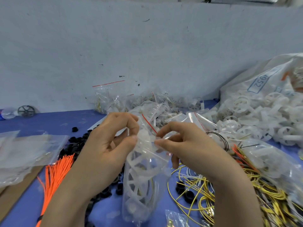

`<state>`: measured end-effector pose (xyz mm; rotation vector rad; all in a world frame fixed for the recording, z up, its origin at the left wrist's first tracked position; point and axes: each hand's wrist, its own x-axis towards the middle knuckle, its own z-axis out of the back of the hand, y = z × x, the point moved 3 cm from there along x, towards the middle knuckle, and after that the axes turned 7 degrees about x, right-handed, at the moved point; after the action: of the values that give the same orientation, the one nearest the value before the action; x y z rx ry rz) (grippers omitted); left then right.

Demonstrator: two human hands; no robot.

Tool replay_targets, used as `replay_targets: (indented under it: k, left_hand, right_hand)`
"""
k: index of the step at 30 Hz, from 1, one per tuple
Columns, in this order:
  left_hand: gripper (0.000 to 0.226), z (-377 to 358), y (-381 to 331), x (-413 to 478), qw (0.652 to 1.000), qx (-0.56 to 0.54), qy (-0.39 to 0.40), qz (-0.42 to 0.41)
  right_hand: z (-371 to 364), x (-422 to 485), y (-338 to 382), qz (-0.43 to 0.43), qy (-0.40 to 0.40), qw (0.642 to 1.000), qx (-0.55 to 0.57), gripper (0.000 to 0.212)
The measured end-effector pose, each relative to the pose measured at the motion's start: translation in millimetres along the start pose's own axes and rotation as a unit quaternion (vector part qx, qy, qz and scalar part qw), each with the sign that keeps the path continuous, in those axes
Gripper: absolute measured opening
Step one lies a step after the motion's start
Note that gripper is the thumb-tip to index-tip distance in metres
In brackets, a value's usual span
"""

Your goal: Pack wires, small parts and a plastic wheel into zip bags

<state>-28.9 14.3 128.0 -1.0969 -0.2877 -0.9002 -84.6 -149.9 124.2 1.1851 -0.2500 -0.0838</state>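
Note:
A clear zip bag with a red line at its mouth hangs upright between my hands over the blue table. Inside it sits a white plastic wheel with some yellow wire beside it. My left hand pinches the bag's top edge from the left with thumb and fingers. My right hand pinches the same edge from the right. The lower part of the bag hangs free above the table.
An orange wire bundle and empty zip bags lie at the left. Black rings are scattered behind my left arm. Yellow wires tangle at the right. White wheels pile by a large sack; filled bags sit at the back.

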Motion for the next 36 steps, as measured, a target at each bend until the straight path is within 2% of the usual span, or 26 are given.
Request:
replay_targets:
  k: [4, 7, 9, 13, 15, 17, 22, 24, 27, 31, 36]
  left_hand:
    - [0.012, 0.6, -1.9, -1.8, 1.0, -0.009, -0.001, -0.003]
    - [0.014, 3.8, 0.0, -2.4, 1.0, 0.0, -0.011, 0.005]
    - [0.015, 4.5, 0.9, -2.2, 1.0, 0.005, -0.012, 0.002]
    - [0.015, 7.0, 1.9, -3.2, 1.0, 0.012, -0.02, 0.004]
    - [0.016, 7.5, 2.3, -2.8, 1.0, 0.012, -0.02, 0.007]
    - [0.015, 4.6, 1.5, -1.4, 1.0, 0.016, -0.013, 0.003]
    - [0.011, -1.7, 0.8, 0.8, 1.0, 0.012, -0.004, -0.016]
    - [0.009, -1.1, 1.5, 0.6, 1.0, 0.016, -0.005, -0.019]
    - [0.01, -0.1, 1.6, 0.8, 0.999, 0.027, -0.016, -0.023]
    - [0.007, -3.7, -0.4, 1.5, 0.999, 0.023, -0.02, -0.021]
    - [0.026, -5.4, 10.3, 2.9, 0.997, 0.031, -0.061, 0.03]
  right_hand:
    - [-5.2, 1.7, -1.3, -0.02, 0.009, 0.999, -0.023, 0.024]
    - [-5.4, 3.1, -2.2, -0.041, -0.004, 0.999, 0.031, 0.036]
    - [-1.8, 5.2, -1.1, -0.028, -0.042, 0.997, 0.064, 0.044]
    - [13.1, 2.6, 11.1, 0.13, -0.168, 0.974, 0.084, 0.048]
    - [17.1, -1.4, 16.9, 0.184, -0.194, 0.959, 0.09, 0.046]
    - [15.8, -4.2, 19.5, 0.194, -0.171, 0.963, 0.073, 0.045]
    - [7.5, -11.4, 21.7, 0.133, -0.043, 0.989, -0.045, 0.053]
    - [7.8, -15.2, 20.8, 0.113, -0.013, 0.99, -0.086, 0.039]
    - [13.4, -20.9, 16.9, 0.083, -0.013, 0.989, -0.122, 0.012]
    - [24.0, -28.0, 9.9, 0.054, -0.033, 0.993, -0.102, 0.011]
    - [28.5, -30.4, 9.8, 0.124, -0.01, 0.99, -0.059, 0.004]
